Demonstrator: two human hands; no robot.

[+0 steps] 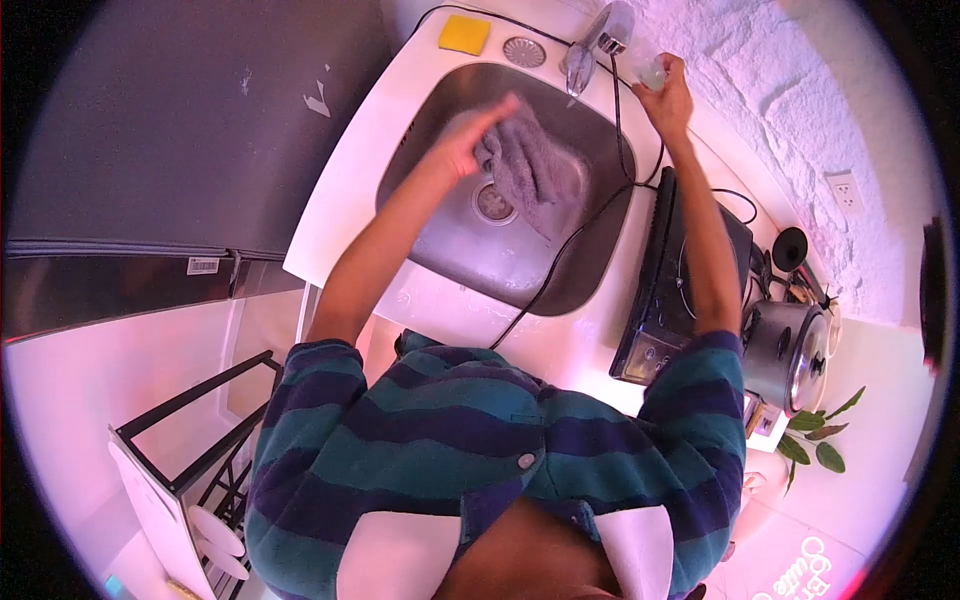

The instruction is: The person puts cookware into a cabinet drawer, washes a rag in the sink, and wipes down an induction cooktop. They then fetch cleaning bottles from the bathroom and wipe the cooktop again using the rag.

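Note:
A grey-purple cloth (525, 170) hangs over the metal sink (470, 265), beside and above the drain. My left hand (475, 138) is at the cloth's left edge, its fingers pressed together and partly smeared by motion; the cloth is in its grip. At the back right, next to the faucet (603, 42), my right hand (668, 98) has its fingers curled around a small clear object (650, 72), whose shape is hard to make out against the white wall.
A yellow sponge (464, 34) and a round metal strainer (524, 52) lie on the sink's back rim. A black cable crosses the sink. Right of it stand a black appliance (665, 290) and a pot with a glass lid (785, 350). A grey panel (190, 120) borders the left side.

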